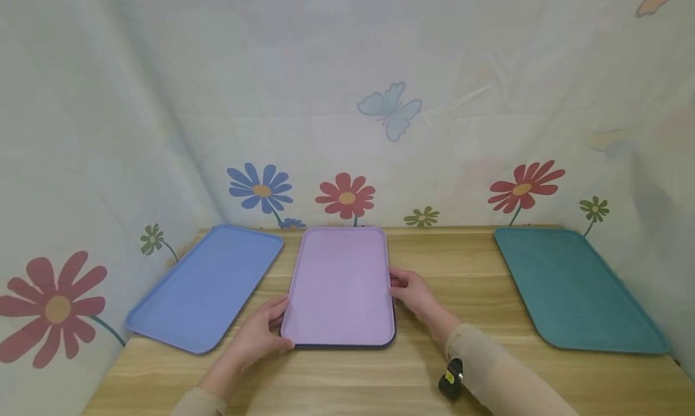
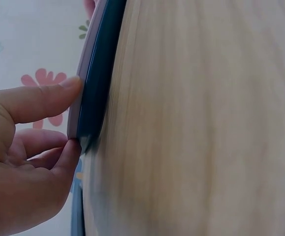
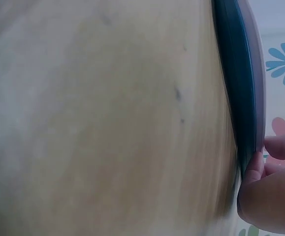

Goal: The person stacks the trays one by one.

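In the head view a light purple tray lies on top of a dark blue tray, whose rim shows along the near side. My left hand holds the purple tray's near left corner, thumb on the front edge and fingers along the left side. Midway up the right edge, my right hand grips that same tray with thumb and fingers. From the left wrist, the thumb presses the purple rim above the dark tray. The right wrist view shows fingertips at the stacked edges.
A blue tray lies at an angle on the left of the wooden table. On the right sits a teal tray. Behind the table hangs a flower-printed cloth. A small black device is beside the right sleeve.
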`<state>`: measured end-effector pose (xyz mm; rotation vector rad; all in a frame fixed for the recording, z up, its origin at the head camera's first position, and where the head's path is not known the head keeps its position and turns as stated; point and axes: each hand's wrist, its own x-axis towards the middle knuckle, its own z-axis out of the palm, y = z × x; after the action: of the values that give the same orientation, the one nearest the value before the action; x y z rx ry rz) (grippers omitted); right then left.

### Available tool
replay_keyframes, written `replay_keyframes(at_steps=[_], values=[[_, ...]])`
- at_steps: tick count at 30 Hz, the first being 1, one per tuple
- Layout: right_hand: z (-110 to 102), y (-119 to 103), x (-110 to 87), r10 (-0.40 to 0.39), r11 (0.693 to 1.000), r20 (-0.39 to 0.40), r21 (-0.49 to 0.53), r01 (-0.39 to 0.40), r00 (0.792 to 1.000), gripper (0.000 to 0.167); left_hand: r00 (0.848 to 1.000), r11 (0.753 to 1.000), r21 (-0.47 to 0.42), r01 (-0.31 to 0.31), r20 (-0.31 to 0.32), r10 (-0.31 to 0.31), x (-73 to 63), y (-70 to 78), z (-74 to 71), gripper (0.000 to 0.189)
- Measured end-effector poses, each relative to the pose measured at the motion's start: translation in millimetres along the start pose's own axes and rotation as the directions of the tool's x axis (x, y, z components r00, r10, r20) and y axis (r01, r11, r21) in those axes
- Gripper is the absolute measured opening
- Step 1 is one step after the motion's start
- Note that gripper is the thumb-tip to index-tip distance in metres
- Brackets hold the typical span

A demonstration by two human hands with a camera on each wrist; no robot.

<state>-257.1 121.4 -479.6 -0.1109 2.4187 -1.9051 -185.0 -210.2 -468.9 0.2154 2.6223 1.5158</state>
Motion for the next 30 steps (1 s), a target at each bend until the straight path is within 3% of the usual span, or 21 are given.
replay_keyframes(at_steps=[11, 16, 22, 27, 30], values=[[1, 0, -1.6, 0.008, 0.999, 0.000, 0.048, -0.008, 1.000, 0.051, 1.000, 0.997, 0.081, -0.012, -0.017, 0.013, -0.3, 0.1, 0.8, 0.090], [-2, 0, -3.2, 0.013, 0.997, 0.022, 0.073, -0.015, 1.000, 0.049, 1.000, 0.999, 0.032, -0.022, -0.015, 0.022, 0.8, 0.9, -0.3, 0.082], [-10, -7, -9.1, 0.027, 0.991, 0.062, 0.129, -0.035, 0.998, 0.046, 0.997, 0.999, -0.015, -0.038, -0.065, 0.037, 1.7, 11.1, -3.0, 0.064], [-15, -7, -12.3, 0.030, 0.995, 0.066, 0.091, -0.036, 0.997, 0.047, 0.997, 0.997, -0.071, -0.004, -0.083, -0.002, -1.2, 21.2, -5.1, 0.058], [-16, -6, -13.2, 0.029, 0.998, 0.059, 0.052, -0.032, 0.998, 0.047, 0.996, 0.998, -0.057, 0.024, -0.088, -0.029, -1.7, 21.6, -5.2, 0.058]])
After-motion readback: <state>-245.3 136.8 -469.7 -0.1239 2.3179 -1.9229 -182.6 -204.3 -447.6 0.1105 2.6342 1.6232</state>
